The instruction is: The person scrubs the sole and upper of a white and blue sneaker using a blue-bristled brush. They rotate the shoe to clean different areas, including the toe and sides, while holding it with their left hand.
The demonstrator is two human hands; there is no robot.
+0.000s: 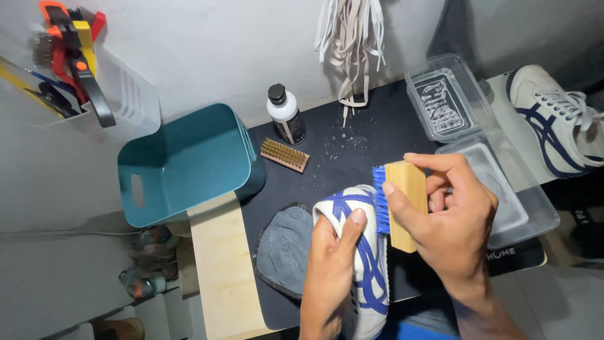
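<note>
My left hand (332, 264) grips a white sneaker with blue stripes (363, 252), thumb pressed on its upper, over the dark mat (352, 145). My right hand (450, 217) holds a wooden brush with blue bristles (402, 201); the bristles rest against the sneaker's side. A grey cloth (284, 249) lies on the mat just left of the sneaker.
A teal plastic basket (189, 164) sits at the left. A small brass-bristle brush (284, 155) and a white bottle with black cap (286, 114) stand behind. Two clear plastic trays (450, 97) (522, 201), a second sneaker (553, 116) and hanging laces (352, 38) are at the right and back.
</note>
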